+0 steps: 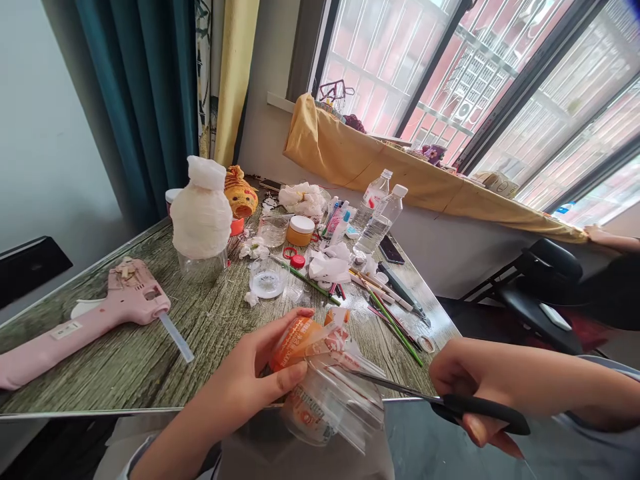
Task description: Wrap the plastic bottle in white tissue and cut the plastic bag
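Fingers and thumb of my left hand (257, 367) wrap round a clear plastic cup (345, 407) with orange and white print. Its side is slit, and loose strips of plastic stick out toward the right. My right hand (475, 387) grips the black handles of a pair of scissors (480, 408). Their metal blades reach left to the cup, against the cut plastic near my left thumb. Whether the blades are fully closed is hard to see. The cup is held over the table's front edge, above my lap.
On the wooden table (220, 340) lie a pink glue gun (100, 317) and, behind it, a white wrapped bottle shape (200, 213). Further back are an orange jar (301, 232), water bottles (383, 220), crumpled tissue (330, 263) and green sticks (395, 327). Another person's arm (613, 239) rests at the windowsill.
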The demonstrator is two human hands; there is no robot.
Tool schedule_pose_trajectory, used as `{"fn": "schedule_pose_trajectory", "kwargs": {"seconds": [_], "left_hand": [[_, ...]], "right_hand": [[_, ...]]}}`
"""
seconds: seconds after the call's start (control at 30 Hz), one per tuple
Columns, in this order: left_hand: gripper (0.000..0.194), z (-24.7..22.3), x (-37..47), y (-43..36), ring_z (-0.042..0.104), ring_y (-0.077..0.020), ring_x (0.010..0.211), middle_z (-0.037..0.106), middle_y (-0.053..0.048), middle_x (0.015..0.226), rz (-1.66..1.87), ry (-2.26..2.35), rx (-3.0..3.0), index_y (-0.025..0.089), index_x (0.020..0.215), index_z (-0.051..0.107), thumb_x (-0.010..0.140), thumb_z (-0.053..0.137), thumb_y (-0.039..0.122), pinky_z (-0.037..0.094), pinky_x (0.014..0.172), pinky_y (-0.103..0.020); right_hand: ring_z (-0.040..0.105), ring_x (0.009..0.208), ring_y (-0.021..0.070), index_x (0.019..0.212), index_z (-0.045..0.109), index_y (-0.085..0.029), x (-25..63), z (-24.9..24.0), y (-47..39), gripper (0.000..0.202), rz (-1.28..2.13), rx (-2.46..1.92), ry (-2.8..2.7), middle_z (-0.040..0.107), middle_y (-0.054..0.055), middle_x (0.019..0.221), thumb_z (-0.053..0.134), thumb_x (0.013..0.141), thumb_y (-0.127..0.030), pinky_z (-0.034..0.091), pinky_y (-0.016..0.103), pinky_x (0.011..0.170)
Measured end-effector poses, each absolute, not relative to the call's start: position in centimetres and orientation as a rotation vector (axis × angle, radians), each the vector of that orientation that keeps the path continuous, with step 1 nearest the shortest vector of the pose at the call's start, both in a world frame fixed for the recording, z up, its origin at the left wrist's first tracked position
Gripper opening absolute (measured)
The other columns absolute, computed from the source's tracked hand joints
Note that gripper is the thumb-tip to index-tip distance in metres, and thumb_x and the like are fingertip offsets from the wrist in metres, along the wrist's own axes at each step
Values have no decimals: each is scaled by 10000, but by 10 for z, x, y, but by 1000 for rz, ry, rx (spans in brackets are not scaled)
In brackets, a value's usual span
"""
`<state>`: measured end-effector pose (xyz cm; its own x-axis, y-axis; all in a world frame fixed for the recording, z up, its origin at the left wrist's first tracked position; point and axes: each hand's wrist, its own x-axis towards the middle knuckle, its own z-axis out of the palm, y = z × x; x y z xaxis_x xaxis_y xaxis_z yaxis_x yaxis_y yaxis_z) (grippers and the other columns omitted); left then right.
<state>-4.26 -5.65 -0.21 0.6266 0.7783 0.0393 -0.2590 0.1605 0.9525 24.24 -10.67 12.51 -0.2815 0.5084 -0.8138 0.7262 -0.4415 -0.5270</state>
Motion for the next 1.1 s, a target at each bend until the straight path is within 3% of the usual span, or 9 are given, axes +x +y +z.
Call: {"fn": "schedule_pose_trajectory", "kwargs": {"seconds": [0.23, 0.53, 0.73, 0.97, 1.1], "left_hand": [[701, -3, -42, -55, 518, -284, 1219, 559, -99, 1334, 796, 533, 1187, 201, 1318, 438, 727, 717, 455, 442, 987, -356], [703, -5, -42, -57, 500, -284, 1238, 541, -92, 1355, 800, 527, 1185, 205, 1331, 437, 730, 721, 435, 426, 1008, -360], [715, -5, -43, -56, 483, -280, 1257, 528, -94, 1370, 803, 518, 1176, 201, 1342, 416, 738, 713, 440, 418, 1016, -353], [739, -3, -42, -55, 492, -279, 1250, 543, -105, 1355, 823, 542, 1183, 180, 1343, 412, 727, 720, 450, 431, 1006, -348], [720, -3, -42, -56, 507, -268, 1237, 559, -97, 1339, 842, 567, 1187, 183, 1324, 434, 718, 731, 435, 438, 999, -333]], "right_hand": [[504, 430, 73, 636, 523, -148, 244, 127, -103, 480, -1775, 1791, 1569, 516, -52, 451, 832, 568, -509, 320, 119, 355], [487, 413, 69, 601, 530, -145, 244, 127, -103, 425, -1673, 1864, 1622, 520, -60, 441, 848, 561, -424, 334, 127, 358], [474, 408, 62, 600, 519, -151, 243, 123, -105, 436, -1710, 1852, 1625, 511, -63, 427, 832, 581, -453, 328, 117, 352], [451, 399, 55, 587, 510, -144, 236, 123, -103, 463, -1715, 1886, 1592, 526, -59, 475, 894, 441, -360, 277, 118, 325], [435, 400, 51, 598, 522, -142, 231, 128, -102, 458, -1678, 1888, 1619, 521, -62, 484, 896, 433, -346, 255, 119, 328]]}}
